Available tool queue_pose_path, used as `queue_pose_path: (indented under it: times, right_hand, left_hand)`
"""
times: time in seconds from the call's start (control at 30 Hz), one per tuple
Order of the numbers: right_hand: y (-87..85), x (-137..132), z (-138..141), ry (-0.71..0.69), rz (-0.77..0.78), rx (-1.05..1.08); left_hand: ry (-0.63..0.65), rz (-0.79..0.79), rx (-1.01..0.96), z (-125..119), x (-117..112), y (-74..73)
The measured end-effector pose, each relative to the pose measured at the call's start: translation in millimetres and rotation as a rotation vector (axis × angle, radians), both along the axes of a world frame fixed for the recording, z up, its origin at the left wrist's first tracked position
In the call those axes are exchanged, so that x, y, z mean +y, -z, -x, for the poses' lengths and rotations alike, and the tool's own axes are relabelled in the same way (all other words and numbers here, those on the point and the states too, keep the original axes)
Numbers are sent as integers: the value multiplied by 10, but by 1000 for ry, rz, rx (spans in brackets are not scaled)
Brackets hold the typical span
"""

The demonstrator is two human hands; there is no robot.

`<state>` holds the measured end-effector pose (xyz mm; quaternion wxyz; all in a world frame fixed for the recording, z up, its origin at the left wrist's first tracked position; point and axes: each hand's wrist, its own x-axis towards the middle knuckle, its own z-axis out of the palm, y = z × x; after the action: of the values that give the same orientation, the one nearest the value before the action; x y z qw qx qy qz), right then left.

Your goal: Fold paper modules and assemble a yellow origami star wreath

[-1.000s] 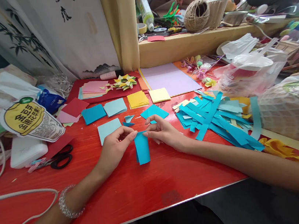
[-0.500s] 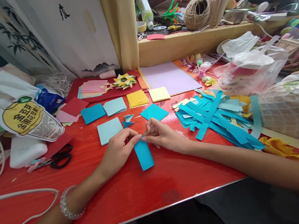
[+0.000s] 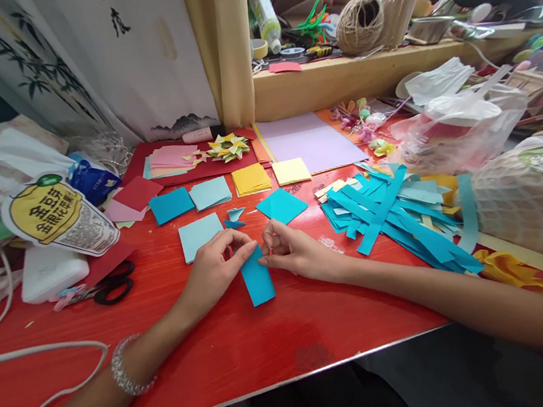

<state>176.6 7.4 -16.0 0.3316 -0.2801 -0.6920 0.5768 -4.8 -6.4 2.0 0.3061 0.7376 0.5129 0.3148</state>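
A folded blue paper rectangle (image 3: pixel 258 278) is held tilted over the red table. My left hand (image 3: pixel 220 268) pinches its upper end between thumb and fingers. At the paper's upper right edge, the curled fingers of my right hand (image 3: pixel 296 250) are closed on it; their tips are partly hidden. Just behind lie a creased blue paper square (image 3: pixel 283 206) and small folded blue pieces (image 3: pixel 234 217). A pale blue paper stack (image 3: pixel 200 235) sits beyond my left hand.
Cut blue paper strips (image 3: pixel 389 214) are heaped on the right. Behind are a yellow paper stack (image 3: pixel 250 179), a cream stack (image 3: pixel 290 170) and a folded paper wreath (image 3: pixel 226 147). Black-handled scissors (image 3: pixel 113 283) and a white cable (image 3: pixel 59 346) lie at left.
The blue paper has turned slightly and shifted left, showing more of its upper part. My right fingers have moved from its top to its right edge.
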Motion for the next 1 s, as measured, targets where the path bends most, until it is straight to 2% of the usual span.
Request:
queue_pose_path:
  times: [0.13,0.37,0.53,0.77,0.83,0.9,0.93,1.0]
  right_hand:
    - [-19,0,-11,8,-58,-54]
    - [-77,-13,-6,-57,-60,-65]
    - [-103,1,-11,-86,-39,-57]
    - [-128,16,-28,-151,43,-43]
    - [-129,-10,-31,-216,57,-83]
    - [-121,-30,-34,-288,57,-115]
    - [-117,-35,-33,-286,54,-113]
    - [-116,-40,-28,-176,62,-82]
  left_hand:
    - [69,-49,25,-6,-23,-19]
    - [-156,-115,-35,18,-20,-43]
    - [-193,-147,-51,12,-35,-73]
    - [-225,-111,-79,27,-49,-69]
    - [-288,-110,-150,90,3,-81]
    - [-406,-168,-263,165,58,-114]
    - [-446,-206,-294,194,73,-137]
    - [-436,-246,-290,211,62,-176]
